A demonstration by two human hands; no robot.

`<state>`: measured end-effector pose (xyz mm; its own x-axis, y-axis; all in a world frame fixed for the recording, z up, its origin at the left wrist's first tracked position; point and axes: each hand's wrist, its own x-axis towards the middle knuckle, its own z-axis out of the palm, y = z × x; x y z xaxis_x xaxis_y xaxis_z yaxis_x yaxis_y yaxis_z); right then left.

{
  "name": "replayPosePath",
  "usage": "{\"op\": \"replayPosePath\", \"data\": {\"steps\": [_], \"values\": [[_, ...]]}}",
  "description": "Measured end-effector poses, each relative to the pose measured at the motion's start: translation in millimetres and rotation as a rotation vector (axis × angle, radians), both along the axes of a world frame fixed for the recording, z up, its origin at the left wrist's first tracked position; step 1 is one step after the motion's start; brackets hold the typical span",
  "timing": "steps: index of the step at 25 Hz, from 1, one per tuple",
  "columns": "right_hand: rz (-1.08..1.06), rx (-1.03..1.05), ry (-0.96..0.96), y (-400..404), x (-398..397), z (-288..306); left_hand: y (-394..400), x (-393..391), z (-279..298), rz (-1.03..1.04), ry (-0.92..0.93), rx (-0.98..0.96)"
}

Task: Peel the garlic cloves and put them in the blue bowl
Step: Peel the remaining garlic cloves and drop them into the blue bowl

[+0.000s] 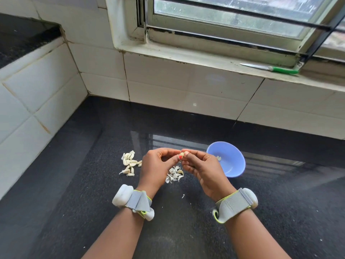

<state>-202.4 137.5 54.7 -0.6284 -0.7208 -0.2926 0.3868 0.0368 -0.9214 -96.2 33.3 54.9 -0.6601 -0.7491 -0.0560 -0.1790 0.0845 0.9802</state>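
Fingers of left hand [156,165] and right hand [200,166] pinch one clove [183,154] between their tips; bowl [234,170] at three o'clock.

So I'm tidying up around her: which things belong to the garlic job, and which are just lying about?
In the job: garlic clove pinched by both hands, left, right; unpeeled cloves; blue bowl; peel scraps.
Lying about: green-handled knife on the sill.
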Motion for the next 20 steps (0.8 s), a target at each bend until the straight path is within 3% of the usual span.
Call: {"op": "replayPosePath", "data": {"steps": [4, 20], "values": [[0.052, -0.04, 0.039, 2.8, 0.3, 0.1, 0.0, -0.1, 2.8, 0.046, -0.027, -0.18], [-0.019, -0.026, 0.176, 1.0, 3.8, -2.1, 3.0, -3.2, 3.1, 0.028, -0.162, -0.349]]}}
